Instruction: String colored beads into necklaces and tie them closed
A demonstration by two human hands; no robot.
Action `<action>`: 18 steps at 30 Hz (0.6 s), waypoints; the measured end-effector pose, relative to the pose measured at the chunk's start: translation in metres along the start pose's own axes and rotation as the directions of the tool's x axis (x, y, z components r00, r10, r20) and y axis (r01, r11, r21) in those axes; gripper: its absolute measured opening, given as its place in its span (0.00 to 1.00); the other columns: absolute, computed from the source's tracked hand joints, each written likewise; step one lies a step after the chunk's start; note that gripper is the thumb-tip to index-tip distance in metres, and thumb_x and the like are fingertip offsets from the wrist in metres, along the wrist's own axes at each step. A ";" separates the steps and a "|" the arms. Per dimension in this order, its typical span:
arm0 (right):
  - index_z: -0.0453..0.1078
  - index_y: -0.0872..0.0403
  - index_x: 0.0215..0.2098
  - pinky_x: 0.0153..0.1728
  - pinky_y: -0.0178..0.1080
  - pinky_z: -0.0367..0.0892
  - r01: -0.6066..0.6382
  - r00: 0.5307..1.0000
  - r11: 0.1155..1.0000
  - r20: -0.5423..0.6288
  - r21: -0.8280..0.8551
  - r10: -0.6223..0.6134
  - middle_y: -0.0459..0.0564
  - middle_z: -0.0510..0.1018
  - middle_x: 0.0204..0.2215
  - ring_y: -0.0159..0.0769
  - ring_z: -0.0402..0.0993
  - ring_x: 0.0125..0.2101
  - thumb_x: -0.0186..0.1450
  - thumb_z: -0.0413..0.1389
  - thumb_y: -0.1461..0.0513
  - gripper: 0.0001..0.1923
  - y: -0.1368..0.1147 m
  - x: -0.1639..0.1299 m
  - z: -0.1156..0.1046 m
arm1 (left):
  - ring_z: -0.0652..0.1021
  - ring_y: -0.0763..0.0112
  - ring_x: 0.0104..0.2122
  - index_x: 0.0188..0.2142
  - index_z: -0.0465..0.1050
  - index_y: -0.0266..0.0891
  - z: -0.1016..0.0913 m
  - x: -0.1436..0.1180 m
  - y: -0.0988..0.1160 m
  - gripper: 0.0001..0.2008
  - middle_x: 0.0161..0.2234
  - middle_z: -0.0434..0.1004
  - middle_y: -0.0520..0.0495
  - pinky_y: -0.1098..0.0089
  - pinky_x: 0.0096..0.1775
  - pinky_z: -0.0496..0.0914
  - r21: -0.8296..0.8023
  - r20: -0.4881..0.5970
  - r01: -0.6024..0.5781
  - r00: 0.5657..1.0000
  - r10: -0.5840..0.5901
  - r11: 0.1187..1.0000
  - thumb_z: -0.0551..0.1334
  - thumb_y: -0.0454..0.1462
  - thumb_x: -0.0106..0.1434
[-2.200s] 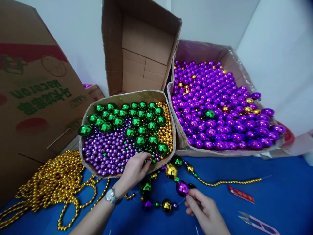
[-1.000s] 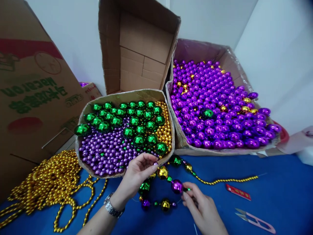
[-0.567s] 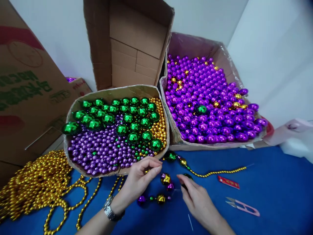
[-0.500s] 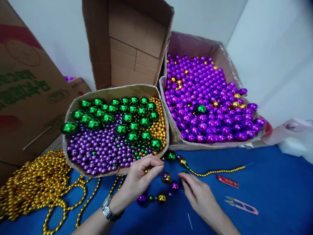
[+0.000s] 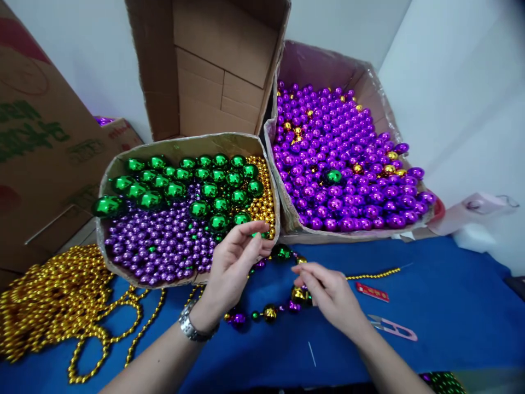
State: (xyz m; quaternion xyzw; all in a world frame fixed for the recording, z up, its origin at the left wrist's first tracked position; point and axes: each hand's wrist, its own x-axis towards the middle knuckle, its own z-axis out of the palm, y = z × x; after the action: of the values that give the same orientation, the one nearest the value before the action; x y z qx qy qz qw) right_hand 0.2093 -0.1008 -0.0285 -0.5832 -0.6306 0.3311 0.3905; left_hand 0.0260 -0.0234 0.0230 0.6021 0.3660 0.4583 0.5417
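Your left hand (image 5: 233, 262) pinches a small bead at the mixed-bead box (image 5: 184, 146) just beyond it; your right hand (image 5: 328, 290) pinches the strand (image 5: 268, 313), keeping its end ready.

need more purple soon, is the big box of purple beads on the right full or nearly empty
Full: the box of purple beads is heaped with purple balls up to its front rim, with a few gold ones and one green mixed in.

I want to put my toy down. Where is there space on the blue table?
The blue cloth is bare right of the snips, below the purple box. A smaller patch lies between the forearms, by the needle. Crowded: the gold chains at left, and the strand by the hands.
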 end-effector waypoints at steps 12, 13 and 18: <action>0.71 0.54 0.39 0.24 0.32 0.65 -0.085 0.984 0.967 -0.131 0.238 0.118 0.44 0.70 0.21 0.29 0.68 0.21 0.68 0.49 0.55 0.14 -0.023 -0.023 -0.052 | 0.72 0.59 0.41 0.51 0.65 0.38 0.003 -0.056 -0.117 0.19 0.43 0.72 0.40 0.58 0.44 0.67 0.790 0.585 -0.513 0.795 -0.163 0.335 0.51 0.28 0.62; 0.71 0.54 0.38 0.24 0.32 0.64 -0.067 0.973 0.958 -0.195 0.280 0.125 0.44 0.69 0.20 0.29 0.68 0.22 0.68 0.50 0.55 0.13 -0.021 -0.028 -0.059 | 0.72 0.60 0.42 0.52 0.64 0.39 -0.002 -0.056 -0.117 0.21 0.44 0.72 0.40 0.59 0.45 0.67 0.785 0.598 -0.530 0.784 -0.167 0.322 0.50 0.25 0.60; 0.71 0.52 0.39 0.22 0.31 0.60 0.078 0.853 0.860 -0.480 0.505 0.205 0.43 0.64 0.19 0.28 0.63 0.21 0.66 0.55 0.58 0.08 -0.007 -0.050 -0.089 | 0.69 0.61 0.51 0.62 0.49 0.40 -0.038 -0.063 -0.110 0.37 0.54 0.65 0.40 0.59 0.52 0.63 0.735 0.663 -0.594 0.730 -0.166 0.328 0.47 0.19 0.53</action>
State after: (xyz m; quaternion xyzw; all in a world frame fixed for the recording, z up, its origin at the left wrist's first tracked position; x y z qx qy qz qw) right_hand 0.2848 -0.1546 0.0144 -0.5480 -0.3720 0.3287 0.6733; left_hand -0.0238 -0.0545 -0.0955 0.9583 0.2586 0.0089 0.1213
